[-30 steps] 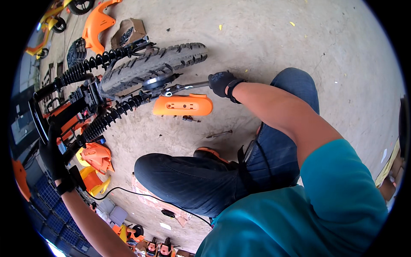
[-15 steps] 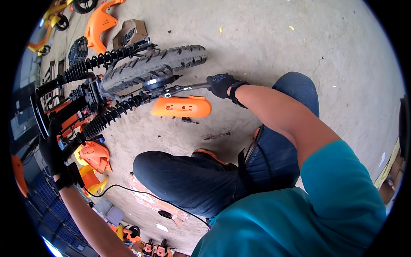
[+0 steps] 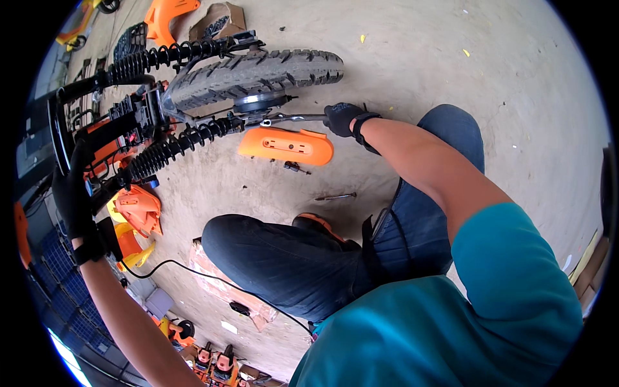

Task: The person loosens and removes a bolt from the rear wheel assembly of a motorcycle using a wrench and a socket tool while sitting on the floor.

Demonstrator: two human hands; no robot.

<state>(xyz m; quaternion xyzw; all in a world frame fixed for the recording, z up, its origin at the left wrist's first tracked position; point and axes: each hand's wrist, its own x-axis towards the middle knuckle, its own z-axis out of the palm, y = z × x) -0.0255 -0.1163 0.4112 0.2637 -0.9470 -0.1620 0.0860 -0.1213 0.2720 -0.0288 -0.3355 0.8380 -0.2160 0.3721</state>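
A scooter or small motorbike with black coil-spring shocks stands tilted at the left, its knobbly black tyre (image 3: 271,76) pointing right. My right hand (image 3: 345,119), in a black glove, is closed round the end of a long grey wrench-like tool (image 3: 296,118). The tool's far end meets the wheel's axle area beside the lower shock (image 3: 187,147); the exact contact is too small to make out. My left hand (image 3: 72,190), also gloved, is closed on the vehicle's black tube (image 3: 59,132), its fingers partly hidden. Just below the tool lies an orange cover (image 3: 290,146) with slots.
Small hardware (image 3: 295,168) and a thin metal tool (image 3: 336,196) lie on the concrete near my shoe (image 3: 316,226). Orange panels (image 3: 138,209) sit at the left. An open cardboard box (image 3: 222,22) is beyond the wheel. A black cable (image 3: 193,269) runs across my left side.
The view has shifted, so the vehicle and floor items appear higher and farther right. The tool in my right hand lies slightly more level. Both hands keep their holds.
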